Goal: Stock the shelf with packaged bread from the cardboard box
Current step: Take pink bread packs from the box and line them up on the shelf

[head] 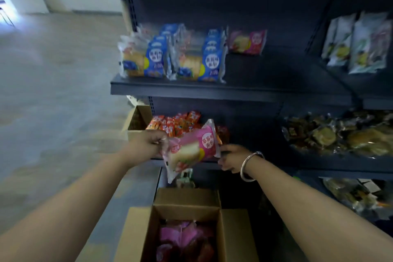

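Pink plastic-wrapped bread packet (192,148) pinched at nine o'clock by left hand (146,143), three o'clock edge pinched by right hand (232,157), held above open brown cardboard box (228,234), dark metal shelf (276,72) at twelve o'clock.

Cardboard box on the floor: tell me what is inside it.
The open cardboard box holds pink packaged bread, loosely piled. How many packs there are, and what lies beneath the top ones, cannot be seen; the frame's lower edge cuts the box off.

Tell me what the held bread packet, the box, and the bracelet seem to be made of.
Packet: thin glossy plastic film, crinkled, part clear. Box: plain brown cardboard, matte, folded flaps. Bracelet: probably silvery metal, with a shiny highlight.
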### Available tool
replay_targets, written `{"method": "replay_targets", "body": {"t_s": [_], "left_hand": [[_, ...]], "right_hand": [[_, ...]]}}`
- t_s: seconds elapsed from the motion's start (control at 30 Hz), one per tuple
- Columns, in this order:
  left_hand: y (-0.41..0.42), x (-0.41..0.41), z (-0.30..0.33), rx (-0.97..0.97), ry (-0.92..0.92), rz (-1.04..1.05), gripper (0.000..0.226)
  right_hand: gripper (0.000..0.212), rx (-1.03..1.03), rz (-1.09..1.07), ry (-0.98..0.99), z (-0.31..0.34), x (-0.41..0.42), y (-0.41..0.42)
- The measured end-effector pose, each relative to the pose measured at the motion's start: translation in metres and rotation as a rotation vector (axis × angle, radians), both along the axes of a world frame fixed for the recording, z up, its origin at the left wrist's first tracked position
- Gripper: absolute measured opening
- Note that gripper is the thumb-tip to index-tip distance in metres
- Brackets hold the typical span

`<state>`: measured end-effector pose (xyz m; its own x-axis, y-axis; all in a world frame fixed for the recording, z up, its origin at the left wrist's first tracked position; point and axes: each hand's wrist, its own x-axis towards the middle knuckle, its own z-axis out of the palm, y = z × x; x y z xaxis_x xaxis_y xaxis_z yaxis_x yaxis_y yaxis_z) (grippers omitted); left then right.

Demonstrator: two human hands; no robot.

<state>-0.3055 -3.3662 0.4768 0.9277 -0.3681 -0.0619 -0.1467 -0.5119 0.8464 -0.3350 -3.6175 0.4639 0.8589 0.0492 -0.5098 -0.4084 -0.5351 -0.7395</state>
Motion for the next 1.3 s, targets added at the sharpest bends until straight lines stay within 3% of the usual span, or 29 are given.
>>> {"method": "replay_targets", "body": {"t_s": [0.27,0.43,0.57,0.77,0.93,1.1,1.23,1.3], "left_hand": [[-0.005,0.021,0.12,0.07,-0.129,-0.022,0.047],[-0.027,0.036,0.17,0.084,-0.221,-0.014,0.027],[-0.047,0.057,0.189,0.048,-0.207,0.068,0.023],[-0.11,0.095,0.21,0.035,-0.108,0.109,0.033],[-0.16,0.141,0.206,-0.109,0.004,0.081,0.009],[-0.197,0.185,0.204,-0.112,-0.047,0.112,0.019],[-0.216,0.216,0.206,-0.11,0.007,0.127,0.006],[-0.221,0.231,0.204,-0.122,0.034,0.125,0.018]], "right_hand": [[0.022,0.064,-0.109,-0.191,0.113,0.005,-0.007],[0.011,0.167,-0.237,-0.329,0.153,0.016,-0.027],[0.023,0.255,-0.287,-0.426,0.174,0.021,-0.047],[0.025,0.328,-0.349,-0.452,0.187,0.054,-0.098],[0.023,0.33,-0.366,-0.443,0.187,0.096,-0.147],[0.016,0.35,-0.307,-0.379,0.18,0.132,-0.192],[0.015,0.393,-0.276,-0.295,0.171,0.161,-0.221],[0.015,0.41,-0.26,-0.269,0.167,0.176,-0.231]]}}
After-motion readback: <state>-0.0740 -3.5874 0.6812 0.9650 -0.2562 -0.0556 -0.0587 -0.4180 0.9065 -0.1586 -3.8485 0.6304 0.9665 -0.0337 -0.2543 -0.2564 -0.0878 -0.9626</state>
